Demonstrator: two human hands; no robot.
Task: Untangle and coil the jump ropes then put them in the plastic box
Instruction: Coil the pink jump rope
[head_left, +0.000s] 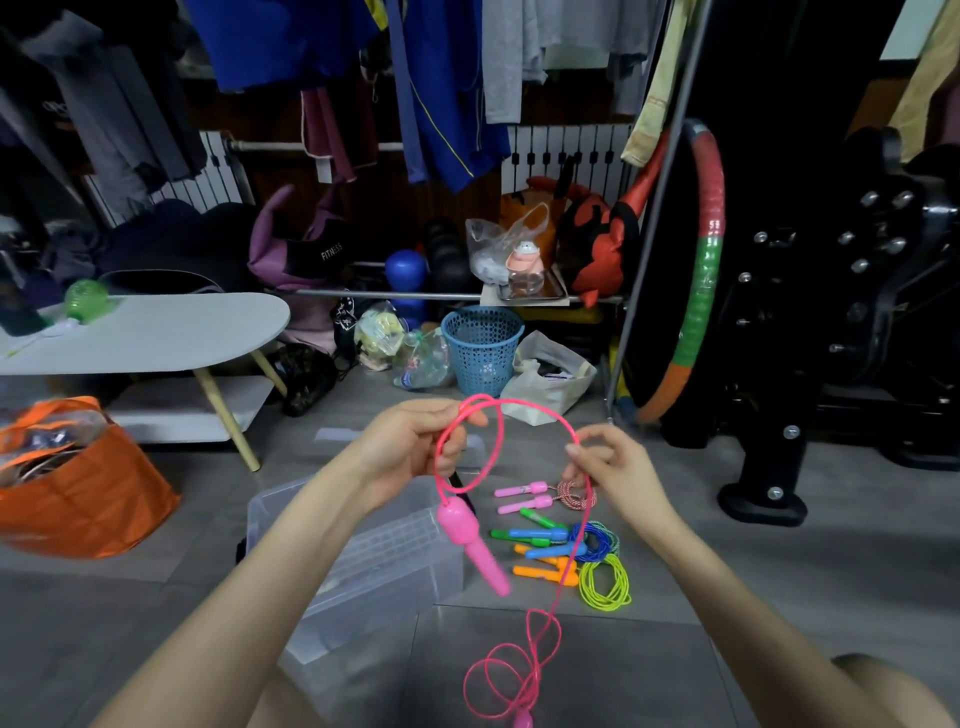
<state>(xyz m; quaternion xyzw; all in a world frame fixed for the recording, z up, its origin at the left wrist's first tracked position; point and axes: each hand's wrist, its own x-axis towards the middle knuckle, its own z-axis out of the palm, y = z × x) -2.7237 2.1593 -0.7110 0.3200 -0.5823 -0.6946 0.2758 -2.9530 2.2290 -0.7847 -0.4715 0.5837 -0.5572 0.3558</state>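
Note:
A pink jump rope (530, 410) arches between both hands above the floor. My left hand (410, 452) pinches a loop of it, and a pink handle (470, 545) dangles below that hand. My right hand (613, 467) pinches the rope further along; from there it falls to loose loops (514, 670) on the floor, ending at a second pink handle (522, 719). A clear plastic box (374, 561) stands open under my left forearm. Coiled ropes lie right of the box: a red-white one with pink handles (571, 491), a blue one (592, 540) and a yellow-green one (605, 582) with orange handles.
An orange bag (88, 499) sits at the left by a low white table (156, 332). A blue mesh basket (483, 348) and bags stand behind. A striped hoop (701, 270) and a black machine (831, 312) fill the right side. Clothes hang overhead.

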